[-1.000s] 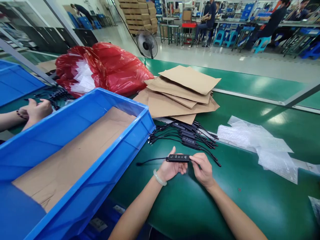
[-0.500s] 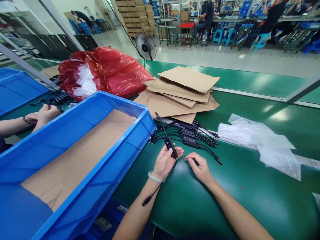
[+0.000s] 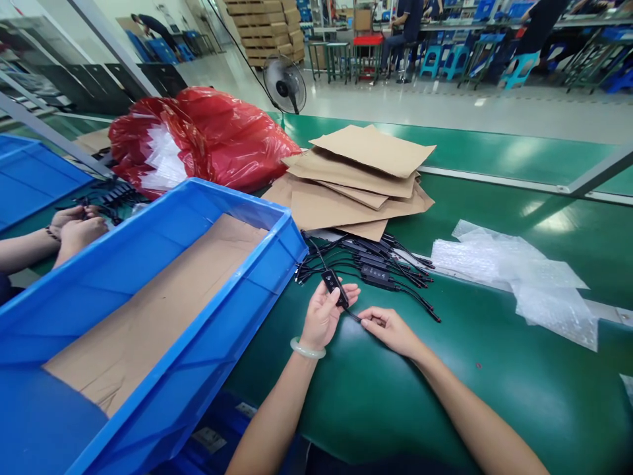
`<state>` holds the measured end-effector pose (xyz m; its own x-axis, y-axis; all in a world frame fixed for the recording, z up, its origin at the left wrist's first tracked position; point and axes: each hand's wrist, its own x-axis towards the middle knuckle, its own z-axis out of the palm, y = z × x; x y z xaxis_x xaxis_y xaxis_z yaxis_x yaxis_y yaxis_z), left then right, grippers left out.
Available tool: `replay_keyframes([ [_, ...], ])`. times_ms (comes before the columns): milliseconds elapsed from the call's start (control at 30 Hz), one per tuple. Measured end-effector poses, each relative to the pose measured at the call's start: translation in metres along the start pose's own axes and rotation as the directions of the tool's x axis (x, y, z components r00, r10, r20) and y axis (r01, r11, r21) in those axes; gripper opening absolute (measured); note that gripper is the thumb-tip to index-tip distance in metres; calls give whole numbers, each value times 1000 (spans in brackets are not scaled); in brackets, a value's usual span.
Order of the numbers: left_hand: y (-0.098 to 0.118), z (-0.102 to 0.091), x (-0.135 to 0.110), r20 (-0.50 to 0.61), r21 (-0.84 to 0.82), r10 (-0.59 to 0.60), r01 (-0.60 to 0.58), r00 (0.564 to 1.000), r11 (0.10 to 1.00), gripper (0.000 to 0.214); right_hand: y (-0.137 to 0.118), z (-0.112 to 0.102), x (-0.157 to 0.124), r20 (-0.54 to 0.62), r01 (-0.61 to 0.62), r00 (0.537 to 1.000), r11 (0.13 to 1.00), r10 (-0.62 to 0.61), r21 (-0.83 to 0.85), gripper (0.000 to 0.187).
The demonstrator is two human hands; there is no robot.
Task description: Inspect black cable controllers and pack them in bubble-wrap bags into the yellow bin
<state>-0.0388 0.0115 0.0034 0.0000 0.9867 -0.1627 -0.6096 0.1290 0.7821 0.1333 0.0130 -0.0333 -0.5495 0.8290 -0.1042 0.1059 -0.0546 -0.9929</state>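
Note:
My left hand (image 3: 324, 313) is closed around a slim black inline controller (image 3: 334, 287) with buttons, holding it up on end over the green belt (image 3: 494, 396). My right hand (image 3: 390, 328) sits just to its right, fingers pinched on the thin black cable (image 3: 353, 315) that runs from the controller's lower end. A pile of several more black controllers with cables (image 3: 370, 264) lies on the belt right behind both hands.
A big blue crate (image 3: 237, 297) lined with cardboard stands to my left. Cardboard sheets (image 3: 356, 178) and a red plastic bag (image 3: 208, 138) lie behind. Bubble-wrap bags (image 3: 519, 277) sit at the right. Another person's hands (image 3: 74, 227) work at far left near another blue bin (image 3: 34, 171).
The controller went from lying level between both hands to standing on end in my left hand. My right hand let go of its end and now pinches the trailing cable.

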Motion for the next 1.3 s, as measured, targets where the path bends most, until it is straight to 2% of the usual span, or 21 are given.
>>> replay_keyframes([
  [267, 1, 0, 0, 31, 19, -51, 50, 998, 999, 35, 3, -1, 1, 3, -5, 1000, 997, 5, -71, 31],
  [700, -3, -2, 5, 6, -13, -37, 37, 999, 999, 39, 2, -1, 1, 8, -61, 998, 992, 62, -114, 36],
  [867, -1, -2, 5, -31, -24, -43, 43, 999, 999, 33, 0, 0, 1, 1, -75, 997, 991, 76, -113, 38],
  [1167, -7, -7, 10, -39, -82, -84, 81, 996, 993, 36, 3, -2, 1, 18, -28, 999, 983, 32, -184, 39],
  [1300, -11, -9, 13, -58, -89, -53, 47, 997, 995, 38, 12, -4, 1, -2, -11, 1000, 980, 11, -199, 39],
])
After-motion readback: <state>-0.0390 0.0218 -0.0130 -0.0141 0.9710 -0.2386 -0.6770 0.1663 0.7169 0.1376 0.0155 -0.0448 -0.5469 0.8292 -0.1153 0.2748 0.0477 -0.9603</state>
